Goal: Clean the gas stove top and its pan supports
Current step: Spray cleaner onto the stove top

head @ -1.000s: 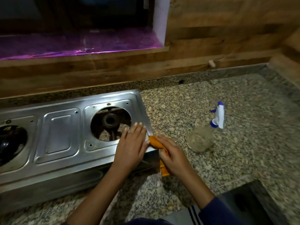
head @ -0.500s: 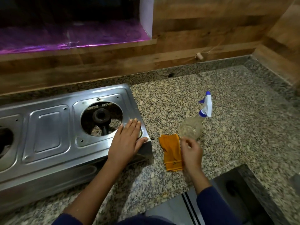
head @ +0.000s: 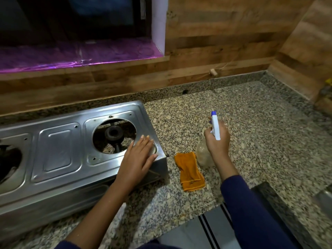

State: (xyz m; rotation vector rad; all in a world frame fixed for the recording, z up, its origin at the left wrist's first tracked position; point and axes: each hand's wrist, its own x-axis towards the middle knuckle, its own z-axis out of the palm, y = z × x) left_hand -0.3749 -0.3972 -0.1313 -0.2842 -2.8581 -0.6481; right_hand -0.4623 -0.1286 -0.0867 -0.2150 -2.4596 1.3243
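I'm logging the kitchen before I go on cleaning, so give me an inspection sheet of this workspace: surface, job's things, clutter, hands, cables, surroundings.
Surface: speckled granite countertop; its pattern would hide any spills.
Job's things: steel gas stove on the left, right burner exposed, no pan supports in view; orange cloth lies on the countertop beside the stove's right end; spray bottle just right of the cloth.
Clutter: nothing seen.
Hands: left hand rests flat on the stove's front right corner; right hand grips the spray bottle's head, fingers curled round it.
Cables: nothing seen.
Surroundings: wood-look wall; window sill with a purple covering behind the stove.
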